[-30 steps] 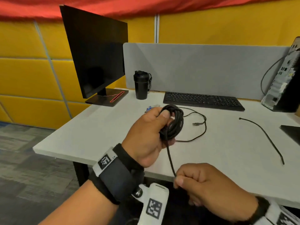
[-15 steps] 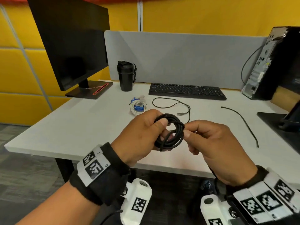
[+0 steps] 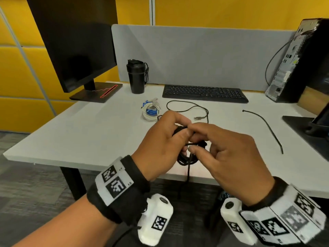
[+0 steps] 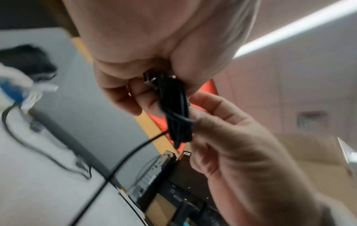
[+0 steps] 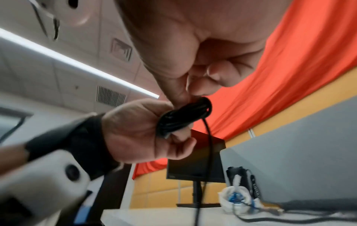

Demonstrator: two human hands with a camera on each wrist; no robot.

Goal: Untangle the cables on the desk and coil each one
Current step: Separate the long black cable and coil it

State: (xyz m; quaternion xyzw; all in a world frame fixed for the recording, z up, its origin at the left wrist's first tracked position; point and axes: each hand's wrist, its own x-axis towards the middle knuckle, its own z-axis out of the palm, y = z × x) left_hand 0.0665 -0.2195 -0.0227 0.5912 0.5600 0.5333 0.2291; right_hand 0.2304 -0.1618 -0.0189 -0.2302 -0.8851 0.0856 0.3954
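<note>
Partway through: white-and-blue coil [image 3: 151, 111] done, lying just left of keyboard [image 3: 204, 92]; black cable bundle [image 3: 187, 157] gripped in left hand [image 3: 160, 145], right hand [image 3: 229, 154] pinching its wrap, held at desk [image 3: 71, 131] front edge, tail dangling. Thin black cable [image 3: 188, 106] and stray cable [image 3: 265, 127] near keyboard left uncoiled. Bundle mostly hidden behind fingers; wrist views blurred.

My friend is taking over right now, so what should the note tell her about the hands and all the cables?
Left hand: grips the coiled black cable, held above the desk's near edge.
Right hand: pinches the same coil at its top; a loose tail hangs below.
White-and-blue cable bundle: already coiled on the white desk, in front of the black tumbler.
Thin black cable with a plug: loose on the desk near the black keyboard.
Short black cable: lies uncoiled at right.
Left: finish the tail, then coil the two loose cables.
</note>
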